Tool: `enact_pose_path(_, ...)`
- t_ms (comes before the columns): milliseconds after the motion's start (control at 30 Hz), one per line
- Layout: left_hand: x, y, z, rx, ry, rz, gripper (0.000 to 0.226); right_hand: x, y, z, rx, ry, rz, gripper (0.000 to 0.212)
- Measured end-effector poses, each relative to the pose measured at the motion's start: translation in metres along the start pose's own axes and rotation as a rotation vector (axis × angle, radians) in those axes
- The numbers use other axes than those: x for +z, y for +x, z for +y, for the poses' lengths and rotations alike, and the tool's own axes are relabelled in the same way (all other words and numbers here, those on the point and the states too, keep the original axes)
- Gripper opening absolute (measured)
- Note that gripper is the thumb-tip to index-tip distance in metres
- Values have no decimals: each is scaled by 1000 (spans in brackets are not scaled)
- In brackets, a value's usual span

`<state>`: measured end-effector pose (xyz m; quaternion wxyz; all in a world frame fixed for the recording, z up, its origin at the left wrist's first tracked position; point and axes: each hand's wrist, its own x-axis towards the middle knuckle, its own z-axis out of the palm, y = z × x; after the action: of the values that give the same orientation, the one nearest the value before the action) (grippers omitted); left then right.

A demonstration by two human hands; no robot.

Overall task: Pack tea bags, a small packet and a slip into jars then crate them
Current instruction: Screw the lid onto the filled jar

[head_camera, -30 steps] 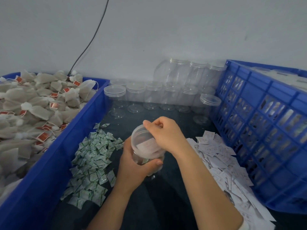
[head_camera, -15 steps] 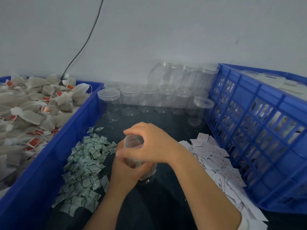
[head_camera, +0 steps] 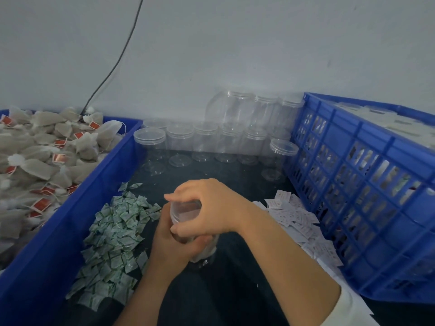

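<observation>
Centre of frame, low: the left hand (head_camera: pixel 169 243) comes up from the bottom edge and grips the body of a clear jar (head_camera: pixel 184 211), fingers wrapped round its wall from the left and near side. The jar stands upright, its base on or just above the dark table (head_camera: pixel 235 292); contact cannot be told. The right hand (head_camera: pixel 211 208) reaches in from the lower right and sits over the jar's mouth, fingers curled down round the rim and thumb on the near side. Whether a lid is under that hand cannot be told. Pale and brownish contents show through the wall.

Surroundings:
- Left of frame: a blue bin (head_camera: pixel 70 222) heaped with tea bags (head_camera: pixel 35 161) bearing red tags.
- Just left of the hands: a spread of small green-and-white packets (head_camera: pixel 113 234) on the table, touching the bin's wall.
- Right of the hands: a pile of white slips (head_camera: pixel 299 220), running along the foot of a blue crate (head_camera: pixel 367 184) at right.
- Behind the hands, against the wall (head_camera: pixel 235 43): rows of empty lidded jars (head_camera: pixel 204 142), well apart from the held one.
- Upper left: 1 dark cable (head_camera: pixel 117 60) running down the wall.
</observation>
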<state>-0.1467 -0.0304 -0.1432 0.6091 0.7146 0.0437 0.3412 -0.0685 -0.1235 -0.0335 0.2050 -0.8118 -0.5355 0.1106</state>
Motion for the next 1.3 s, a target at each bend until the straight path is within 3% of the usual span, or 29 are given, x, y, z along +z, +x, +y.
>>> enact_pose_path(133,7,-2,5,35,79,45,57,17,-2,-2,5,-138,119,60)
enact_pose_path(267,14,0,-7,-33,127,130,64,31,0,-12,166,-180,301,53)
enact_pose_path(400,19,2,-11,-75,148,93,44,41,3,-19,261,-210,402,49)
enact_pose_path(500,17,5,-10,-58,86,112,41,44,-2,-18,243,-307,352,62)
enact_pose_path(567,12,7,-11,-32,150,93,64,43,-11,-14,144,-372,252,69)
enact_pose_path(633,6,7,-9,-58,132,41,78,35,-20,-4,25,-269,180,64)
enact_pose_path(800,4,0,-6,-26,6,-9,70,15,-24,18,35,58,107,64)
enact_pose_path(967,14,-3,0,-56,5,69,72,49,-13,8,202,-16,494,67)
enact_pose_path(1033,16,-1,0,-94,-14,74,66,59,-13,-1,273,-76,574,67)
enact_pose_path(1167,10,-1,6,-51,35,29,68,39,-15,3,259,-198,340,91)
enact_pose_path(1233,6,0,7,-21,36,-18,69,15,-17,10,239,-92,137,101)
enact_pose_path(1300,4,0,3,-22,21,-28,69,6,-20,14,200,109,38,99)
